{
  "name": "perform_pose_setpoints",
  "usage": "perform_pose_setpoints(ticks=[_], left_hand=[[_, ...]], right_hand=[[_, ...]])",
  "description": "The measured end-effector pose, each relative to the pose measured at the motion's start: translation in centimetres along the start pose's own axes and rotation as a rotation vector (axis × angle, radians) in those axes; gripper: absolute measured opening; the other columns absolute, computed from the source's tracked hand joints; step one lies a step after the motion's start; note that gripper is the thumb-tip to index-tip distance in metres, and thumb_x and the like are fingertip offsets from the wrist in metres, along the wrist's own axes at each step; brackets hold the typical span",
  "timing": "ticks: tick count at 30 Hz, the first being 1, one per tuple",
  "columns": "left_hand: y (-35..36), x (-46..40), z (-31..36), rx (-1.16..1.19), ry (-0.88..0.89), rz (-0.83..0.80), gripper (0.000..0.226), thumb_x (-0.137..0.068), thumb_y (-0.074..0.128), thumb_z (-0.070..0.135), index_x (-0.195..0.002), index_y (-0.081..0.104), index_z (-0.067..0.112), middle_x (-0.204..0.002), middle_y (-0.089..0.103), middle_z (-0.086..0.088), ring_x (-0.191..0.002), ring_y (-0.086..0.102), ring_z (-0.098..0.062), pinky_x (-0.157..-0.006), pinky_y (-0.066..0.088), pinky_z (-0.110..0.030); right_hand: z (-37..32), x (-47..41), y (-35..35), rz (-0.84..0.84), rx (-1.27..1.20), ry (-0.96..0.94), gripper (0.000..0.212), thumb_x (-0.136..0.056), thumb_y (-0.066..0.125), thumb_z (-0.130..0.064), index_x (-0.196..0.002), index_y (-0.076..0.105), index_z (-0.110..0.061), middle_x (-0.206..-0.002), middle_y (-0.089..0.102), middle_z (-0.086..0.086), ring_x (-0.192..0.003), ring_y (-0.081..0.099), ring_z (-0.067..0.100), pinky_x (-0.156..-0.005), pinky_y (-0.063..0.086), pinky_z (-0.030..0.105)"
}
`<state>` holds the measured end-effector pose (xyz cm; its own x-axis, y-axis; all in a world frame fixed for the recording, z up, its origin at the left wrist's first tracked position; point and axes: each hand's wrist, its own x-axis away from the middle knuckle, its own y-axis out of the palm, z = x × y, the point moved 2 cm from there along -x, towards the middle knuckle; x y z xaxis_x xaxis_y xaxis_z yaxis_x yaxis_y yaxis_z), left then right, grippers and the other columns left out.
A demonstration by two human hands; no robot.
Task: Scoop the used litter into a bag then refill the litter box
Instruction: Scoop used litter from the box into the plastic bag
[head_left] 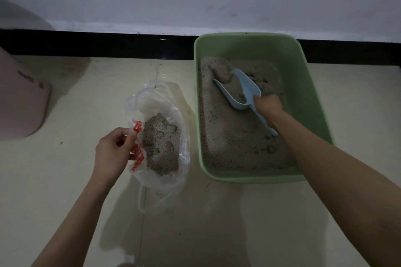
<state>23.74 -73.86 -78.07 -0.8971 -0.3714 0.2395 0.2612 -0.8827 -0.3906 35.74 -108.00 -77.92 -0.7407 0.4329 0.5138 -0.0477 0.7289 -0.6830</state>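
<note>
We saw the right hand (268, 107) curled round the handle of the pale blue scoop (239, 89), gripping it inside the green box (312, 84). The scoop's bowl pointed away from us, toward the far left corner of the box, and it carried a load of litter with a darker clump at its front lip. The handle's end stuck out below the wrist, over the litter (234, 136), which covered the box floor in a grainy grey-brown layer with a few small clumps near the right side.

The left hand (112, 150) pinched the near edge of the clear bag (165, 97) where its red print showed, fingers curled on the plastic and holding the mouth open. The bag lay on the pale tiled floor (65, 180) just left of the box, apart from it, and held a heap (161, 143) of scooped litter. One bag handle trailed toward us on the floor.

The box stood against the black skirting (97, 45) under a white wall. A pinkish object (21, 97) sat at the far left, too cropped for us to tell what it was
</note>
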Motion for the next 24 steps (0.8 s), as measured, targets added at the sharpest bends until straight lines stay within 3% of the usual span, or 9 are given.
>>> perform_pose_setpoints(ticks=[3, 8, 11, 15, 17, 19, 20, 22, 24], left_hand=[[-0.2, -0.1, 0.0, 0.011, -0.002, 0.001, 0.018, -0.087, 0.061, 0.031, -0.072, 0.062, 0.021, -0.05, 0.055, 0.005, -0.046, 0.05, -0.004, -0.048, 0.052, -0.023], [0.3, -0.1, 0.2, 0.005, -0.005, -0.017, 0.021, -0.088, 0.059, 0.03, -0.074, 0.062, 0.015, -0.057, 0.052, -0.007, -0.046, 0.048, -0.006, -0.057, 0.055, -0.033], [0.6, -0.1, 0.3, 0.006, -0.01, -0.019, 0.024, -0.088, 0.06, 0.032, -0.073, 0.062, 0.013, -0.051, 0.051, -0.002, -0.045, 0.049, -0.006, -0.059, 0.055, -0.036], [0.7, 0.2, 0.3, 0.027, -0.033, -0.02, 0.027, -0.087, 0.061, 0.036, -0.072, 0.062, 0.013, -0.047, 0.051, 0.005, -0.044, 0.049, -0.006, -0.06, 0.055, -0.035], [0.8, 0.4, 0.5, 0.05, -0.043, -0.016, 0.026, -0.087, 0.062, 0.034, -0.072, 0.062, 0.013, -0.049, 0.052, 0.004, -0.045, 0.049, -0.005, -0.055, 0.054, -0.031], [0.8, 0.6, 0.6, 0.098, -0.066, -0.002, 0.024, -0.088, 0.062, 0.032, -0.073, 0.062, 0.012, -0.055, 0.053, -0.002, -0.046, 0.05, -0.004, -0.048, 0.052, -0.024], [0.8, 0.7, 0.6, 0.115, -0.072, 0.003, 0.023, -0.088, 0.061, 0.03, -0.074, 0.062, 0.011, -0.056, 0.054, -0.004, -0.046, 0.051, -0.004, -0.047, 0.051, -0.021], [0.7, 1.1, 0.7, 0.131, -0.078, 0.005, 0.022, -0.089, 0.06, 0.027, -0.075, 0.061, 0.011, -0.051, 0.056, 0.003, -0.046, 0.051, -0.003, -0.046, 0.049, -0.018], [0.7, 1.3, 0.7, 0.173, -0.103, 0.011, 0.02, -0.092, 0.057, 0.021, -0.075, 0.06, 0.011, -0.046, 0.055, 0.007, -0.043, 0.052, -0.003, -0.044, 0.049, -0.018]], right_hand=[[-1.6, -0.5, 0.5, 0.018, 0.013, 0.003, 0.048, -0.095, 0.046, -0.03, -0.127, 0.049, 0.006, -0.116, 0.056, 0.02, -0.103, 0.056, 0.032, -0.071, 0.037, 0.029], [-4.8, -1.5, 1.6, 0.031, 0.027, -0.024, 0.047, -0.095, 0.047, -0.027, -0.129, 0.047, 0.004, -0.13, 0.053, 0.02, -0.114, 0.054, 0.034, -0.078, 0.043, 0.035], [-5.0, -1.4, 1.8, 0.005, 0.018, -0.008, 0.044, -0.095, 0.046, -0.021, -0.13, 0.046, 0.007, -0.131, 0.052, 0.02, -0.117, 0.052, 0.033, -0.075, 0.038, 0.031], [-3.0, -0.9, 1.9, -0.042, -0.081, 0.031, 0.039, -0.096, 0.043, -0.022, -0.124, 0.049, 0.005, -0.109, 0.052, 0.015, -0.096, 0.051, 0.027, -0.074, 0.035, 0.028], [-1.9, -0.1, 1.7, -0.053, -0.128, 0.003, 0.029, -0.098, 0.041, -0.024, -0.102, 0.058, -0.001, -0.094, 0.048, 0.011, -0.075, 0.045, 0.02, -0.068, 0.033, 0.029], [-1.1, 0.8, 1.0, -0.054, -0.121, -0.056, 0.033, -0.099, 0.039, -0.025, -0.077, 0.056, -0.006, -0.076, 0.044, 0.01, -0.058, 0.036, 0.015, -0.057, 0.029, 0.027], [-0.8, 1.3, 0.6, -0.055, -0.121, -0.092, 0.036, -0.099, 0.039, -0.027, -0.08, 0.06, -0.005, -0.072, 0.044, 0.013, -0.057, 0.039, 0.017, -0.055, 0.032, 0.028], [0.1, 2.1, -0.5, -0.036, -0.131, -0.13, 0.043, -0.1, 0.038, -0.029, -0.108, 0.061, 0.006, -0.086, 0.056, 0.027, -0.077, 0.057, 0.032, -0.068, 0.045, 0.037], [0.9, 2.8, -1.4, -0.033, -0.136, -0.157, 0.047, -0.1, 0.037, -0.033, -0.103, 0.062, 0.007, -0.081, 0.052, 0.026, -0.076, 0.053, 0.03, -0.07, 0.042, 0.036]])
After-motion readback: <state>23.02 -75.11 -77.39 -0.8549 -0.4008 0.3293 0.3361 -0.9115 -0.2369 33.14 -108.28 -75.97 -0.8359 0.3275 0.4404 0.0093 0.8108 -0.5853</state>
